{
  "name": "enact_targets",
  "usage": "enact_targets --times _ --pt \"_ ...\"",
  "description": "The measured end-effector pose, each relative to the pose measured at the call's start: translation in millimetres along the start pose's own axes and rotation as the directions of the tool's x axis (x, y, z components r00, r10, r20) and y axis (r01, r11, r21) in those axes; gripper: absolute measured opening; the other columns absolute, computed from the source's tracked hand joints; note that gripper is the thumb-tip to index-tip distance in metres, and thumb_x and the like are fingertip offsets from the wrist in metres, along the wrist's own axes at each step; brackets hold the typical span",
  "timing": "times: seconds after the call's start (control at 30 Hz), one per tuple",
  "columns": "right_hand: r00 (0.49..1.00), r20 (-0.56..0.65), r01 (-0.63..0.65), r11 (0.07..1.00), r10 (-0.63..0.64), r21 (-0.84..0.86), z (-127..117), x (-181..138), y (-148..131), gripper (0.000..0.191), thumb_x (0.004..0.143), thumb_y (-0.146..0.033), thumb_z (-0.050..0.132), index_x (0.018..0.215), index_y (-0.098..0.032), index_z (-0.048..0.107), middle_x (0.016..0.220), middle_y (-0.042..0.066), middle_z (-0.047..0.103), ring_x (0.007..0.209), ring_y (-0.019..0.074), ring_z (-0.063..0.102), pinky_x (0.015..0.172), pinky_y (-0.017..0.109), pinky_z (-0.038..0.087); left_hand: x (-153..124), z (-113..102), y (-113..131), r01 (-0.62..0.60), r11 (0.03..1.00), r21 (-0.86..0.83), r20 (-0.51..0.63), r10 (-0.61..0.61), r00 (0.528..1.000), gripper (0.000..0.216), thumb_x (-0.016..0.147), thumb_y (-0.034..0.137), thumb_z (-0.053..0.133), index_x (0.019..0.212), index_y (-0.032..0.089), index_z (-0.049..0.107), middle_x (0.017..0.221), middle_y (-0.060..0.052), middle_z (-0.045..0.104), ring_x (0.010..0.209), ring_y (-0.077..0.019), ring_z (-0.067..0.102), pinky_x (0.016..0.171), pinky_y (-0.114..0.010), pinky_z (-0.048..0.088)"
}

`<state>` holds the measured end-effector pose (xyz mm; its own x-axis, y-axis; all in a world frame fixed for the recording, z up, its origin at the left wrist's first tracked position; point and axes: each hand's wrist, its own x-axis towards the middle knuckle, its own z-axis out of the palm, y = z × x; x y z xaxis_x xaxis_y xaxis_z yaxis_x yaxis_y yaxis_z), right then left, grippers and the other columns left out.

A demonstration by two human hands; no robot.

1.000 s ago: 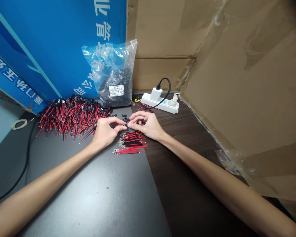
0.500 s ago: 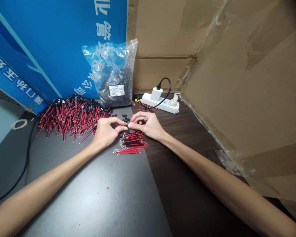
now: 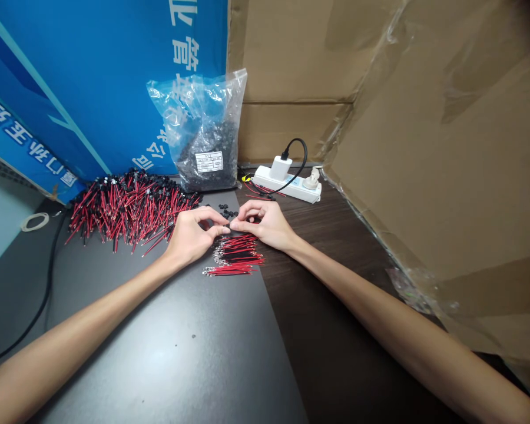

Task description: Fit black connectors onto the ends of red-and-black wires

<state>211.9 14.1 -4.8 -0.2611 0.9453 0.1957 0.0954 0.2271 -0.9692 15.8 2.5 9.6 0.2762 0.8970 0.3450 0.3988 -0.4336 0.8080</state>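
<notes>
My left hand [image 3: 193,234] and my right hand [image 3: 267,225] meet fingertip to fingertip over the table. Each is closed in a pinch of thumb and forefinger. Whatever lies between the fingertips is too small and too covered to make out. Just behind them are several loose black connector housings [image 3: 225,210]. Directly in front of the fingers lie rows of short red and black wires [image 3: 239,250], their silvery crimped ends pointing left. Left of my left hand is a large heap of red-and-black wire leads [image 3: 123,212] with black connectors on them.
A clear plastic bag [image 3: 207,150] full of small black parts stands behind the hands. A white power strip [image 3: 287,184] with a plugged-in adapter sits to its right. Cardboard [image 3: 424,176] walls the right side, and a blue printed board [image 3: 97,76] the back left. A black cable [image 3: 48,288] runs along the left.
Both hands stay in nearly the same place, pinched together. Their fingertips have shifted only slightly, and the wires and the heap look the same.
</notes>
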Motion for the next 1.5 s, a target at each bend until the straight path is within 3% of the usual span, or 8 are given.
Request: enact_targets --times 0.1,0.27,0.4,0.5,0.73,1.03,1.3,1.5 --pt "1.000 0.011 -0.001 1.000 0.000 0.018 0.0 0.1 0.2 0.038 0.060 -0.044 0.089 0.069 -0.018 0.063 0.070 0.002 0.069 0.061 0.0129 0.059 0.061 0.030 0.049 0.7 -0.5 -0.1 -0.038 0.999 0.000 0.011 0.038 0.999 0.001 0.075 0.021 0.078 0.074 0.020 0.077 0.079 -0.004 0.075 0.073 -0.0181 0.066 0.070 -0.032 0.051" --pt "1.000 0.009 0.007 1.000 -0.008 0.022 0.0 0.9 2.9 0.041 0.060 -0.048 0.089 0.073 -0.018 0.064 0.069 0.002 0.069 0.061 0.0129 0.059 0.059 0.029 0.048 1.2 -0.9 1.2 -0.002 1.000 0.005 0.009 0.002 1.000 0.002 0.075 0.022 0.078 0.075 0.020 0.077 0.080 -0.004 0.075 0.073 -0.0176 0.065 0.067 -0.031 0.051" --pt "0.999 0.001 0.048 0.998 -0.048 0.047 0.6 2.1 6.6 0.045 0.064 -0.051 0.087 0.086 -0.019 0.065 0.078 0.003 0.072 0.069 0.0159 0.066 0.069 0.033 0.054 1.0 -0.5 1.4 0.014 1.000 -0.003 -0.028 -0.014 1.000 0.004 0.076 0.022 0.077 0.078 0.020 0.077 0.081 -0.003 0.074 0.072 -0.0164 0.064 0.065 -0.029 0.051" --pt "0.997 0.004 0.072 0.996 -0.072 0.045 0.4 2.6 8.7 0.045 0.066 -0.050 0.086 0.091 -0.019 0.065 0.082 0.004 0.073 0.074 0.0168 0.068 0.075 0.035 0.056 1.2 -0.2 0.2 0.016 1.000 -0.018 -0.044 -0.017 0.999 0.005 0.075 0.022 0.077 0.080 0.020 0.076 0.080 -0.003 0.074 0.071 -0.0160 0.064 0.064 -0.028 0.051" --pt "0.997 0.019 0.071 0.997 -0.071 0.041 -1.9 1.5 7.2 0.039 0.072 -0.043 0.082 0.097 -0.019 0.064 0.082 0.003 0.073 0.075 0.0162 0.068 0.072 0.033 0.055 2.1 0.2 -2.1 0.023 0.999 -0.038 -0.057 -0.025 0.998 0.010 0.075 0.027 0.078 0.081 0.019 0.076 0.078 -0.003 0.073 0.072 -0.0165 0.065 0.065 -0.028 0.050" --pt "0.998 0.035 0.056 0.997 -0.058 0.050 -1.5 0.8 7.9 0.035 0.072 -0.036 0.081 0.097 -0.017 0.065 0.084 0.005 0.075 0.077 0.0177 0.071 0.072 0.033 0.055 1.8 -0.7 -2.0 0.072 0.997 -0.035 -0.054 -0.074 0.996 0.006 0.071 0.021 0.081 0.075 0.018 0.078 0.078 -0.003 0.076 0.070 -0.0165 0.065 0.067 -0.029 0.051" --pt "0.999 0.034 0.042 0.999 -0.043 0.035 -0.3 -0.2 5.1 0.030 0.069 -0.034 0.083 0.085 -0.017 0.064 0.080 0.004 0.072 0.073 0.0159 0.068 0.070 0.031 0.053 2.6 -1.3 -0.6 0.099 0.995 -0.025 -0.018 -0.099 0.995 0.004 0.070 0.017 0.081 0.073 0.020 0.079 0.078 -0.003 0.077 0.072 -0.0185 0.068 0.073 -0.033 0.053" --pt "0.999 0.038 0.031 0.998 -0.033 0.050 -0.2 0.8 5.7 0.033 0.069 -0.036 0.082 0.088 -0.017 0.063 0.079 0.004 0.072 0.072 0.0158 0.067 0.066 0.030 0.050 3.2 0.5 -6.1 0.124 0.991 -0.047 -0.001 -0.125 0.992 0.010 0.072 0.025 0.080 0.078 0.018 0.078 0.078 -0.004 0.075 0.070 -0.0183 0.066 0.070 -0.033 0.052"
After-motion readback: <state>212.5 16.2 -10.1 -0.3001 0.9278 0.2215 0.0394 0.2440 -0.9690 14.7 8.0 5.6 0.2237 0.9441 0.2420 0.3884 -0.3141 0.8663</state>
